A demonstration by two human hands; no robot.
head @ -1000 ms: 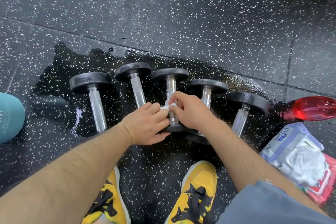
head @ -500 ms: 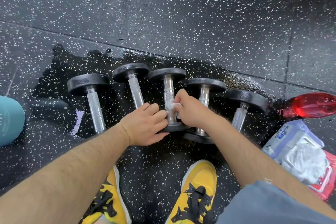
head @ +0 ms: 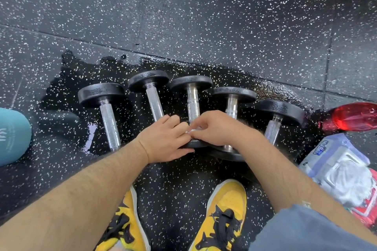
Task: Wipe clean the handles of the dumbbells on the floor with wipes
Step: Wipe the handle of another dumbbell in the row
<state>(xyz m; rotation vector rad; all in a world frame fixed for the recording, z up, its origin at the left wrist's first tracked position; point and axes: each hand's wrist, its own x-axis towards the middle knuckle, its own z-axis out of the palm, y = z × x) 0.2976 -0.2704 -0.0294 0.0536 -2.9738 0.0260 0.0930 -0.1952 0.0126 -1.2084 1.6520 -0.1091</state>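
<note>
Five dumbbells [head: 150,96] lie side by side on a gym floor [head: 183,16], seen from the head cam looking down past two bare forearms. Both hands meet at the near end of the middle dumbbell [head: 190,84]. The left hand [head: 165,138] has its fingers curled against the near head, apparently bracing it, tho exactly what they close on is hidden. The right hand [head: 216,128] pinches a small white wipe [head: 191,131] btwn thumb & fingertips, pressed to the handle [head: 193,106]. Risks, in my judgement: the round heads could roll on the slick floor if the bracing hand slips, the thin wipe may snag or shred on the knurling, & a small wad could miss the handle's underside. Handles are shiny knurled steel cylinders; heads are matte black discs. The floor is black rubber w/ white flecks, & a glossy wet patch [head: 81,79] spreads under the row. At right are a crinkly plastic wipes pack [head: 338,171] & a translucent red bottle [head: 353,119]. A teal rounded object [head: 12,136] sits at left, w/ yellow-&-black sneakers [head: 224,216] below.
</note>
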